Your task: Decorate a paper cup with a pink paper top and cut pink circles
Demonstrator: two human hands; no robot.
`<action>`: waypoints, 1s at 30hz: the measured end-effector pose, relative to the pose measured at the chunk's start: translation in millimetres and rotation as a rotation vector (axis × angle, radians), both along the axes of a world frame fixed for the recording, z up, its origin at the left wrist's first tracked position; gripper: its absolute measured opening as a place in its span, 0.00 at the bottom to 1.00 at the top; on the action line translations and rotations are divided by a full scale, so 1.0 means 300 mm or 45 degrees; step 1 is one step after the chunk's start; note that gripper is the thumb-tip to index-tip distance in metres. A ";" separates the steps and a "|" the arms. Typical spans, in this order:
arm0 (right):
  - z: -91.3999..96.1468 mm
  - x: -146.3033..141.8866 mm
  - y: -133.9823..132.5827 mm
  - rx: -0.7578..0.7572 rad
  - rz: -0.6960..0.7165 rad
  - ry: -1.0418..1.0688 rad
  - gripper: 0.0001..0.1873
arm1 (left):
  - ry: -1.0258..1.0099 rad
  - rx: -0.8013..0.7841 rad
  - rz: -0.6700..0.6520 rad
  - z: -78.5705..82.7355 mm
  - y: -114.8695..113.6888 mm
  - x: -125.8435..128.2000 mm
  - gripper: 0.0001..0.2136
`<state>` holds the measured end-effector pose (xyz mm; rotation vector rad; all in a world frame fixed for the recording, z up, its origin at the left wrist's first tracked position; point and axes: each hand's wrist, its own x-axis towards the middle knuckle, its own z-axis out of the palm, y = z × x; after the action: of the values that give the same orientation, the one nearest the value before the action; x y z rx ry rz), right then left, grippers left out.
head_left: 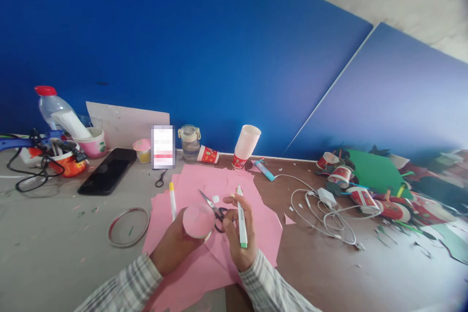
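My left hand is wrapped round a paper cup whose upward face is covered in pink paper. In my right hand is a white marker with a green end toward me; its tip points away, toward the wall. Between the hands, scissors with dark handles lie on the pink paper sheet, partly hidden by my fingers. A second marker, white with a yellow end, rests on the sheet beyond my left hand. A small white piece lies by the scissors.
Along the wall stand a lidded jar, a tipped red cup and a leaning cup stack. A tape roll and phone lie left. Right are a charger with white cable, several cups and green paper.
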<state>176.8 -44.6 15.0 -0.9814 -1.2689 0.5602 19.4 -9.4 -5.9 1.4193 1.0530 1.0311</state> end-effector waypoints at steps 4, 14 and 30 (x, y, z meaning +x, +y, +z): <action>0.013 0.001 -0.012 0.091 0.067 0.119 0.18 | 0.050 0.040 0.002 -0.005 0.000 -0.001 0.25; 0.023 0.017 -0.058 0.009 0.125 0.047 0.16 | -0.020 0.048 -0.069 -0.004 -0.006 0.000 0.21; 0.026 0.009 -0.038 0.008 0.072 -0.134 0.10 | 0.018 0.111 -0.086 -0.004 -0.008 0.006 0.19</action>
<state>179.5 -56.2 22.9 -0.9828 -1.3950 0.5531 21.1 -11.8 -7.0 1.5243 0.9735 1.0297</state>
